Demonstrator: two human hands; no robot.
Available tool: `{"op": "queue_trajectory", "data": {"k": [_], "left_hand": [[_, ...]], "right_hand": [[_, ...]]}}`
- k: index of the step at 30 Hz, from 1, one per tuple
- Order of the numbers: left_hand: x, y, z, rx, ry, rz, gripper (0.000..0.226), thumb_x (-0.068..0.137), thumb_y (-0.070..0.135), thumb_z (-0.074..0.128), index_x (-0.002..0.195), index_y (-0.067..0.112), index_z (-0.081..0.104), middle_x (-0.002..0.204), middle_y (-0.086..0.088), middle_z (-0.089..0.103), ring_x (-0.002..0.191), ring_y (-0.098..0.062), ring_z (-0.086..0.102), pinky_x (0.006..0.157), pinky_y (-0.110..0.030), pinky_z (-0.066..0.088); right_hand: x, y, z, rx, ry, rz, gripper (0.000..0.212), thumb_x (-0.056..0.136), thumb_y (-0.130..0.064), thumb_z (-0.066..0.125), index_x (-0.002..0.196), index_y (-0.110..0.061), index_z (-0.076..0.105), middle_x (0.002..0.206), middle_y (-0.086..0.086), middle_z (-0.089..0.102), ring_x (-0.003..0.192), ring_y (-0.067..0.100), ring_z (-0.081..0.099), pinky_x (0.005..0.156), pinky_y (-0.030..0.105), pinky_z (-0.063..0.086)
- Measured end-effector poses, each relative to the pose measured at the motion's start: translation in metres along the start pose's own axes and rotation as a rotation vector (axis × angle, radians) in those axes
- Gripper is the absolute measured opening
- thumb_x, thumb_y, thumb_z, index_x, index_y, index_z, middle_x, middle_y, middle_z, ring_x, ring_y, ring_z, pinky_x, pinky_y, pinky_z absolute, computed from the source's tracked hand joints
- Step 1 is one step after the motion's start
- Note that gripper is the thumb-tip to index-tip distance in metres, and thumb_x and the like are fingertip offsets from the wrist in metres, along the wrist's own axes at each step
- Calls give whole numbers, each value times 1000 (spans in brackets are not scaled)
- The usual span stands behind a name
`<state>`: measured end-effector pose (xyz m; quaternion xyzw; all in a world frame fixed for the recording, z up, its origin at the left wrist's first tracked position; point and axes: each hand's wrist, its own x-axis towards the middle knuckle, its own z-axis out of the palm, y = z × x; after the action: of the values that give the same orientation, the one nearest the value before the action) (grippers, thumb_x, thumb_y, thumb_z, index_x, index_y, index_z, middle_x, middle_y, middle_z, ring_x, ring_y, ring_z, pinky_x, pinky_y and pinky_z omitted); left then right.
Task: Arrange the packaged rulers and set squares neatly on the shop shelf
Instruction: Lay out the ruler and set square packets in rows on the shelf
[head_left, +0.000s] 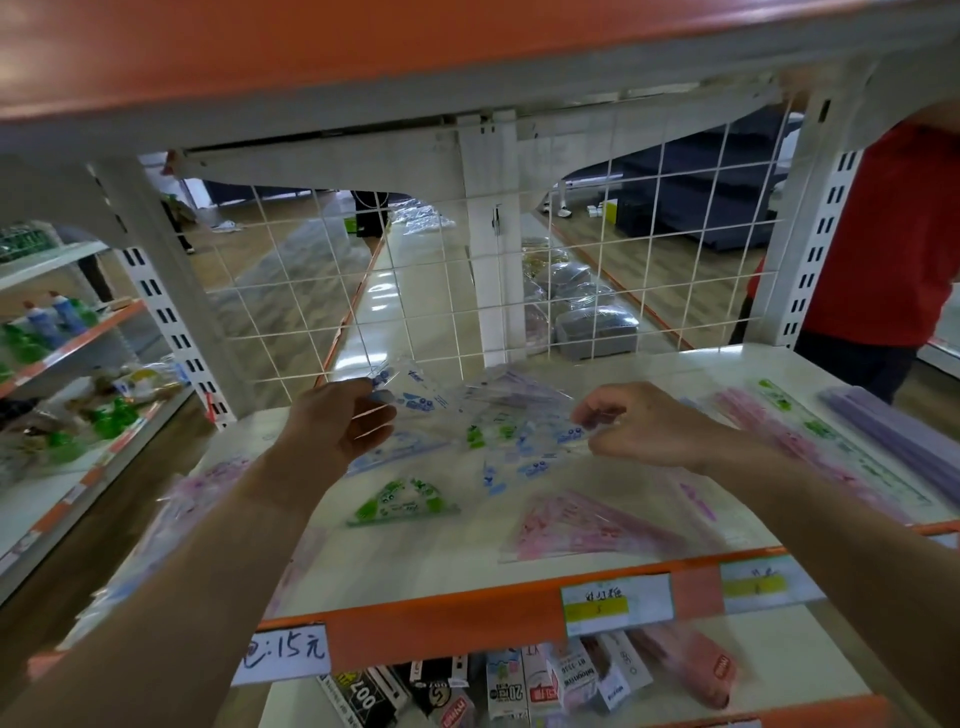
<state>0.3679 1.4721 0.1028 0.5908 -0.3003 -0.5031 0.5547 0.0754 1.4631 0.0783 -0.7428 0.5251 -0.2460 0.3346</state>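
My left hand (345, 423) grasps a blue-printed set square packet (410, 395) by its edge, fingers curled round it, at the far left of the heap; the packet is tilted up off the surface; my right hand (639, 426) pinches the corner of a second blue-printed packet (545, 441), which lies in the middle heap.

The white shelf (467, 561) carries the stock loosely; a green set square packet (402, 501) lies flat near the centre, apart from the others; a pink packet (587, 525) lies to its right, near the front; more pink packets (208, 488) lie at the left edge, partly under my left forearm; long ruler packets (831, 436) run near to far along the right side, with a purple stack (893, 431) just beside them at the far right.

The orange front rail (452, 618) bears two printed price labels (615, 603) and a handwritten label (285, 652); boxed goods (467, 686) show on the level below.

A white wire grid (426, 291) backs the shelf; through it a wooden floor (291, 291) shows; a person in a red top (904, 234) stands at the right; neighbouring shelving (57, 322) at the left holds bottles.
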Motion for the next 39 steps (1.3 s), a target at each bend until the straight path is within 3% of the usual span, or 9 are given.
{"op": "queue_trajectory", "data": {"k": [6,12,17,21,24,29,33,36,39], "left_hand": [[-6,-4,6,-8,-14,-17,12,92,4,51,82,6,59,76,-11,63,66,-20,60,53,-27,53],[-12,-7,17,-6,-96,-11,8,92,4,53,90,7,59,78,-10,65,70,-23,62,68,-35,53],[-14,-9,24,-14,-136,-22,8,92,3,53,90,6,60,74,-10,66,68,-23,64,67,-35,54],[-15,-10,33,-39,-171,-54,7,92,1,52,91,4,59,76,-13,66,69,-24,66,62,-35,56],[-16,-12,38,60,-164,-34,4,90,3,57,88,3,60,75,-12,63,64,-23,64,61,-34,57],[-19,-18,38,319,-153,29,10,87,11,64,92,3,67,73,-8,67,59,-17,64,57,-28,54],[-22,-21,42,426,-165,34,11,88,14,63,93,6,68,77,-7,67,66,-16,64,69,-33,56],[-21,-21,41,507,-152,76,7,88,15,61,91,11,67,83,-5,66,74,-16,63,76,-34,56],[-18,-20,39,545,-134,102,6,88,14,61,91,14,67,85,-5,66,75,-15,63,78,-34,55]], "right_hand": [[6,-10,16,-115,-143,-47,24,84,-10,64,106,-22,65,106,-9,61,102,4,55,78,9,38],[7,-10,16,-411,-205,-30,26,85,-21,64,108,-33,62,112,-12,47,112,9,47,94,25,39],[6,-32,11,69,44,-66,16,95,-20,55,104,-20,68,104,2,68,96,14,63,79,18,44],[10,-47,15,175,-47,-38,24,95,-15,54,117,-12,62,95,4,68,77,11,65,68,19,49],[12,-49,17,80,7,-68,34,93,-9,57,127,-8,57,99,1,65,73,7,62,60,9,46],[10,-47,18,-161,-10,-110,48,85,-22,68,130,-16,55,101,-2,64,90,12,60,80,22,43],[11,-44,16,-277,-17,-93,33,85,-20,66,117,-9,63,103,8,67,94,23,63,84,33,49],[11,-35,10,-308,-106,-37,24,87,-20,65,110,-13,64,99,7,66,92,25,63,75,29,44],[10,-30,7,-400,-199,16,43,90,-24,62,131,-14,55,115,3,61,97,12,54,78,23,38]]}}
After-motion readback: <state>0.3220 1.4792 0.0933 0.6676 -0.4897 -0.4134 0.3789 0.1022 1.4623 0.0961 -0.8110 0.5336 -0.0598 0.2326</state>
